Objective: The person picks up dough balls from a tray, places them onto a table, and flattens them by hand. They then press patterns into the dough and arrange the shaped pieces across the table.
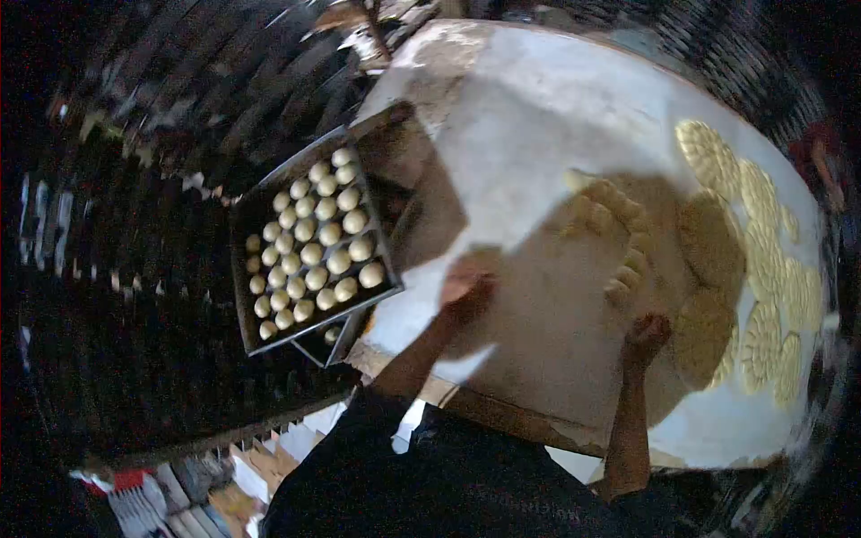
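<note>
My left hand (468, 285) is over the table near its left side, its fingers smeared by motion. A pale yellowish patch, perhaps dough, shows at its fingertips. My right hand (647, 337) is low over the table with its fingers curled in; what they hold, if anything, is hidden. Just beyond it, a curved row of small dough pieces (628, 224) lies on the table in shadow. To its right are several flat, ridged dough pieces (762, 336), spread in overlapping groups along the table's right side.
A dark metal tray (316, 334) of round dough balls (311, 254) stands at the table's left edge, on top of another tray (408, 211). The pale, rounded table (565, 81) fills the right. Another person's arm (827, 170) shows at the far right. Cardboard and papers (256, 466) lie below left.
</note>
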A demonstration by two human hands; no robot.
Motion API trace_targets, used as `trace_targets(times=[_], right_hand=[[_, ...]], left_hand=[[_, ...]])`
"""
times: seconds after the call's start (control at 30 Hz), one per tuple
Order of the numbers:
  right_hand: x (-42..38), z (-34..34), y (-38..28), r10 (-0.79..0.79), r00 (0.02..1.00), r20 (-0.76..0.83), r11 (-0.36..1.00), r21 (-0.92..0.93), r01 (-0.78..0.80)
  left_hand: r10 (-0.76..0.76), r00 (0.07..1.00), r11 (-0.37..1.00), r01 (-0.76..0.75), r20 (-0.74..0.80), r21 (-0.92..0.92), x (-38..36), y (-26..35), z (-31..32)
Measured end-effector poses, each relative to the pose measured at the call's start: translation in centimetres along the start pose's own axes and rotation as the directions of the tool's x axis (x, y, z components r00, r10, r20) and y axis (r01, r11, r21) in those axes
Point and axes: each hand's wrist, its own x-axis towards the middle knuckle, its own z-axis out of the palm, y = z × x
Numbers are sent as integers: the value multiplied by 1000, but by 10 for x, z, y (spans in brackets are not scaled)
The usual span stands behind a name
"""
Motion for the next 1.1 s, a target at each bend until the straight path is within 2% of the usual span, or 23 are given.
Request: trace_targets(times=[0.1,0.13,0.17,0.2,0.23,0.27,0.3,0.37,0.47,0.5,0.57,0.6,0.67,0.7,0.73,0.8,0.83,0.87,0.9,0.93,1.0,1.07,1.1], right_hand=[[-32,0,-24,86,996,21,976,200,-88],[-46,-12,-29,-167,986,18,979,122,164],[-74,-21,-4,-310,948,65,950,51,307],[-101,-30,20,-446,888,111,893,-4,449],[-94,-42,36,-292,908,300,956,99,275],[-87,-54,52,-120,874,471,989,128,67],[-63,-89,46,169,642,748,904,142,-403],[-67,-121,87,26,745,666,797,437,-418],[5,-105,6,460,354,814,589,19,-808],[15,-88,-44,392,427,815,354,295,-888],[39,-76,-225,57,747,663,584,584,-563],[50,-68,-308,-75,735,674,568,634,-524],[65,-66,-472,-310,692,652,598,700,-391],[68,-71,-554,-411,665,623,636,719,-280],[65,-59,-604,-658,697,285,478,873,94],[68,-45,-700,-820,567,83,350,856,381],[56,-8,-732,-835,548,-57,236,861,450],[49,18,-766,-859,508,-65,134,928,347],[37,47,-789,-874,485,-35,180,903,390],[30,67,-801,-919,373,127,268,896,355],[25,70,-800,-962,267,46,213,737,642],[21,55,-779,-952,302,45,233,747,623],[22,38,-758,-921,387,43,262,802,536]], left_hand=[[355,927,922,-369,122,120,-13,-5,50],[41,981,984,-7,191,-178,-29,43,4],[212,976,976,-210,40,-54,-61,30,21],[278,959,961,-277,51,-14,-94,8,36],[342,938,939,-343,62,24,-126,-13,51],[301,931,953,-299,206,-42,-139,-33,49],[351,882,925,-379,316,28,-141,-48,30],[329,875,942,-332,354,-54,-127,-56,-59],[222,952,969,-238,210,57,-110,-57,-270],[160,980,964,-181,121,195,-104,-71,-333],[44,995,897,-2,-84,442,-88,-137,-408],[19,980,838,93,-200,538,-78,-178,-433],[-244,936,907,313,-254,282,-73,-311,-420],[-256,934,821,346,-249,454,-68,-307,-433],[-267,932,704,362,-245,611,-63,-301,-446],[-139,949,717,294,-284,632,-70,-375,-416],[-135,949,724,291,-284,626,-70,-381,-418],[-132,948,732,289,-288,617,-70,-382,-416],[-152,946,733,302,-287,609,-68,-377,-415],[-171,943,734,316,-286,601,-67,-371,-414],[-182,934,724,339,-307,601,-64,-350,-428],[-76,912,723,330,-404,607,-66,-351,-427],[-24,907,746,296,-420,597,-67,-356,-422]])
